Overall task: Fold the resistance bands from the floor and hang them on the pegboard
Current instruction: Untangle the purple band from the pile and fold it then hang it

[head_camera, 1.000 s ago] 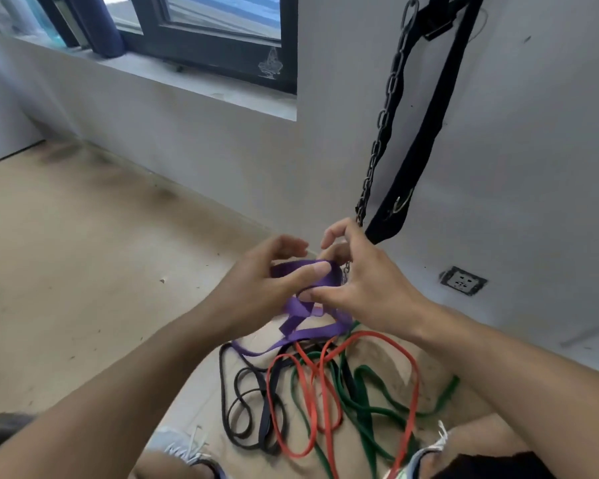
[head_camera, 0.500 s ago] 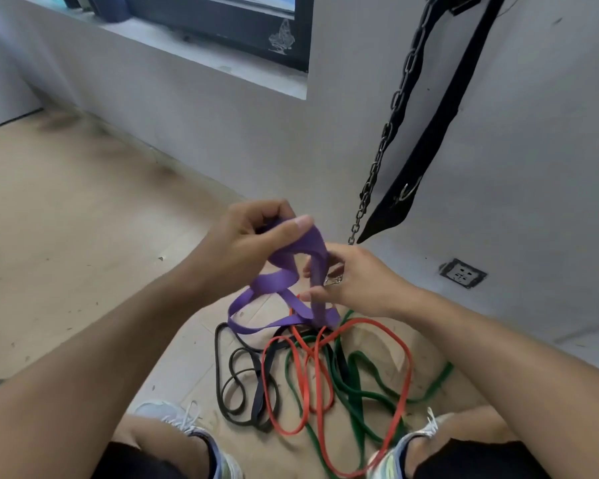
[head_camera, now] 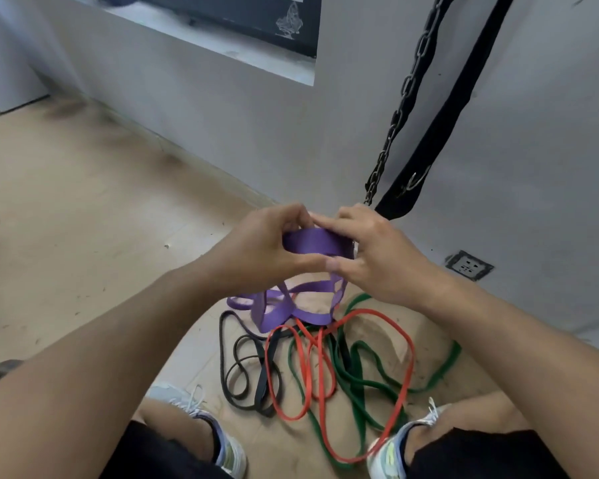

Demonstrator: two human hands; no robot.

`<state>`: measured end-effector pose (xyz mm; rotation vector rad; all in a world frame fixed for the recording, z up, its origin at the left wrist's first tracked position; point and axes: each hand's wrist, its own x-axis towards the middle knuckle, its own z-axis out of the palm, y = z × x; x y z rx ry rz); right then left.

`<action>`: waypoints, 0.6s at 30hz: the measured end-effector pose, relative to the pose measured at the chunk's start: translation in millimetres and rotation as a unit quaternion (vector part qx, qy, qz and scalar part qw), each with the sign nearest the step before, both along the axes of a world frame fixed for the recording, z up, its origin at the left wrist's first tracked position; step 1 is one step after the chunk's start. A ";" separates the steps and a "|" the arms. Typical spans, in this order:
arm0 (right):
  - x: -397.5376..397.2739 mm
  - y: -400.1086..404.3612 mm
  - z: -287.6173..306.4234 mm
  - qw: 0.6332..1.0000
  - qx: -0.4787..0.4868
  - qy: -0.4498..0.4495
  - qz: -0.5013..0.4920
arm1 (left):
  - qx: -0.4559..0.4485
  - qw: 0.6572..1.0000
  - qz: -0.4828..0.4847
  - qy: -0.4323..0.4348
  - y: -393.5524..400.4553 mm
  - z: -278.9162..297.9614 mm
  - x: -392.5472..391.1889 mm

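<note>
Left hand [head_camera: 256, 250] and right hand [head_camera: 377, 250] now level, closer; we pinch the purple band [head_camera: 312, 242] stretched between them, tail trailing to floor.

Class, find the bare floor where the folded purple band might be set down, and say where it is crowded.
Bare floor lies left of the hands, bordered by the wall. Between the shoes it is crowded: black band, red band and green band tangle there.

chain [head_camera: 400, 108], black strap [head_camera: 440, 122], wall socket [head_camera: 468, 265]
</note>
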<state>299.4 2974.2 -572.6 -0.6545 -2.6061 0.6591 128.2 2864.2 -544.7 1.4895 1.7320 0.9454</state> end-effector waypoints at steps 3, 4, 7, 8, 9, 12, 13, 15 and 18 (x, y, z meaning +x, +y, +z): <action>3.0 -1.9 2.8 0.992 -0.126 0.022 -0.005 | 0.050 0.998 -0.002 0.038 0.5 1.2 5.6; 4.9 -0.5 0.4 0.984 -0.179 -0.004 -0.006 | 0.065 0.997 -0.006 0.046 0.0 3.5 8.5; 7.8 4.0 -19.5 0.971 -0.196 -0.133 -0.020 | 0.111 0.993 0.002 0.035 -1.7 10.5 13.0; 6.9 6.1 -24.1 0.972 -0.185 -0.142 -0.028 | 0.121 0.992 0.012 0.033 -2.3 13.0 12.8; 6.3 8.8 -25.1 0.975 -0.175 -0.132 -0.038 | 0.124 0.991 0.024 0.031 -2.8 15.1 11.5; 5.7 19.2 -18.7 0.981 -0.166 -0.064 -0.081 | 0.110 0.992 0.056 0.017 -2.8 20.2 -1.9; 6.8 21.8 -13.6 0.981 -0.162 -0.047 -0.099 | 0.102 0.992 0.067 0.010 -3.1 20.8 -8.1; 9.5 22.4 -1.9 0.979 -0.150 0.005 -0.135 | 0.080 0.994 0.075 -0.009 -4.9 21.3 -18.5; 8.2 7.6 13.9 0.966 -0.135 0.161 -0.152 | 0.040 0.998 0.048 -0.019 -7.6 18.8 -15.7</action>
